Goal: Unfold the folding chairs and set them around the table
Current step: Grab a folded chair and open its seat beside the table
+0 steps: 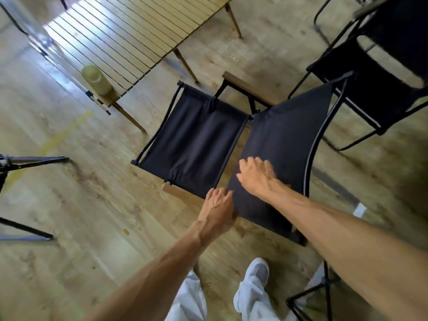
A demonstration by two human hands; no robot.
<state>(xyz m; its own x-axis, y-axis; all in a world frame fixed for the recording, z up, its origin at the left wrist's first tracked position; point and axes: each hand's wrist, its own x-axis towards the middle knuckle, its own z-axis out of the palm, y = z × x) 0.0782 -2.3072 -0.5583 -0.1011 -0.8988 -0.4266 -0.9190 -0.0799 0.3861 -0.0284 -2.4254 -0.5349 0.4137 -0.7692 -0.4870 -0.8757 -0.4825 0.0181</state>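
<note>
Head view looks down on an unfolded black folding chair point(196, 140) on the wooden floor point(92, 193), its seat pointing toward the slatted table point(129, 31), its backrest point(282, 140) nearest the person. The right hand point(258, 177) lies on the backrest fabric with fingers spread and relaxed. The left hand point(217, 209), just beside it, touches the backrest edge; whether its fingers grasp it I cannot tell. Beyond the fingers, a green bottle point(96, 79) lies on the table edge

bare floor point(76, 205) lies open on the left — the surface point(129, 35), another chair point(379, 89) and tripod legs point(25, 165) crowd the rest.
</note>
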